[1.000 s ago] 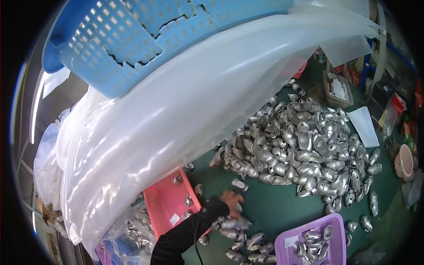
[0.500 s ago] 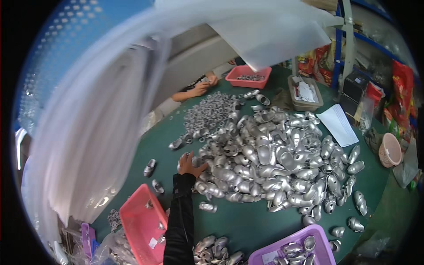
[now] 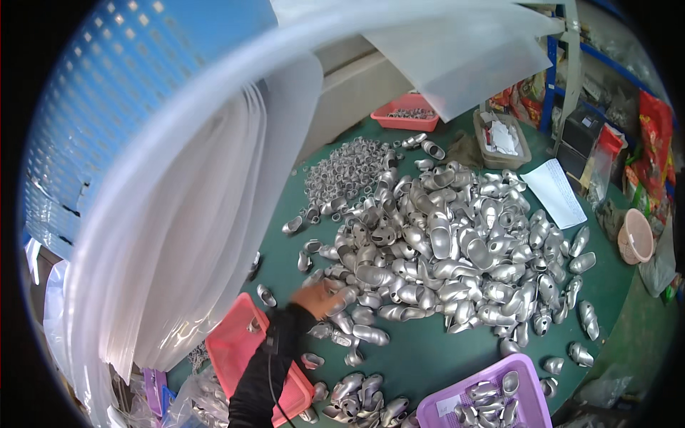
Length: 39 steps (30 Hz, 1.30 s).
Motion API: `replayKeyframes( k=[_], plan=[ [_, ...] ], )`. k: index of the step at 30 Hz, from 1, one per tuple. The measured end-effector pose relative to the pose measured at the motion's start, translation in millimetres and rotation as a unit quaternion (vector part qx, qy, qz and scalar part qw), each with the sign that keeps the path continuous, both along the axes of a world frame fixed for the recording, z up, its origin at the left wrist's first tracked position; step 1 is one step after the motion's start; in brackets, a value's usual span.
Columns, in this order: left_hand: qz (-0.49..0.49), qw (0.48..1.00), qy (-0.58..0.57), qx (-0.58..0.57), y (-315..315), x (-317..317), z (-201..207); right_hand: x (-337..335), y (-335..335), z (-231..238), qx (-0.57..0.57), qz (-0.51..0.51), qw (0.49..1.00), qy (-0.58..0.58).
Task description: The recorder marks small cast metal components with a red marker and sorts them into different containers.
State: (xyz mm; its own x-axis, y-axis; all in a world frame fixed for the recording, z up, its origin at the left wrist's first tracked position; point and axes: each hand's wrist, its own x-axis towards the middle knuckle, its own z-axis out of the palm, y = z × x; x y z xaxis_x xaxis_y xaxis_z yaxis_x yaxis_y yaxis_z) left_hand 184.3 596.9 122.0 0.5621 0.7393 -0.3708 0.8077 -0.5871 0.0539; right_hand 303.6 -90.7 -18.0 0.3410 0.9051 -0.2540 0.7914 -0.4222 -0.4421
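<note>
My left hand (image 3: pixel 314 298), in a black sleeve, is at the near-left edge of a large heap of silver metal shoe-shaped castings (image 3: pixel 442 242). Motion smears its fingers, and a casting (image 3: pixel 342 301) lies against them; whether they grip it cannot be made out. Several loose castings (image 3: pixel 370 335) lie just right of the wrist. Below the forearm is a pink basket (image 3: pixel 232 335), partly covered by the sleeve. My right hand is out of view.
A purple basket (image 3: pixel 524 364) of castings and a smaller pile (image 3: pixel 364 396) stand near me. Small rings (image 3: pixel 346 167) are heaped at the far left. Hanging plastic sheets (image 3: pixel 178 235) block the left side. At the back are a red basket (image 3: pixel 407 123) and a grey bin (image 3: pixel 524 153).
My left hand has pulled back toward me, and castings at the heap's near-left edge have shifted nearer. The view has moved; another person's hands at the far side are no longer seen.
</note>
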Motion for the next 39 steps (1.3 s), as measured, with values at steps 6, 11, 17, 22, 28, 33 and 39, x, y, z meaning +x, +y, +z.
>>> replayKeyframes(
  k=[6, 11, 17, 22, 28, 33, 39],
  plan=[
    [0.211, 0.936, -0.196, 0.203, 68.4, -44.0, -81.8, 7.2, 24.7, 13.9, 0.08, -0.017, 0.997, -0.005],
    [0.235, 0.965, -0.113, 0.04, 73.8, -31.3, -115.3, -2.0, 93.2, 52.6, 0.074, -0.484, 0.756, 0.434],
    [0.216, 0.976, -0.021, 0.009, 26.0, -40.7, -81.0, 4.7, 98.3, 37.7, 0.07, -0.456, 0.78, 0.422],
    [0.019, 0.987, -0.158, 0.005, -38.6, -65.2, -103.9, 6.0, 99.9, 29.6, 0.074, -0.447, 0.784, 0.425],
    [-0.1, 0.988, -0.054, -0.105, -129.6, -58.5, -58.2, 8.6, 101.6, 28.1, 0.073, -0.438, 0.785, 0.432],
    [-0.041, 0.957, -0.173, -0.228, -132.0, -68.8, -55.9, 8.6, 94.0, 24.4, 0.072, -0.439, 0.781, 0.438],
    [0.376, 0.898, -0.193, 0.125, -4.3, -107.7, -93.3, 9.7, 92.3, 23.0, 0.071, -0.434, 0.781, 0.443]
  ],
)
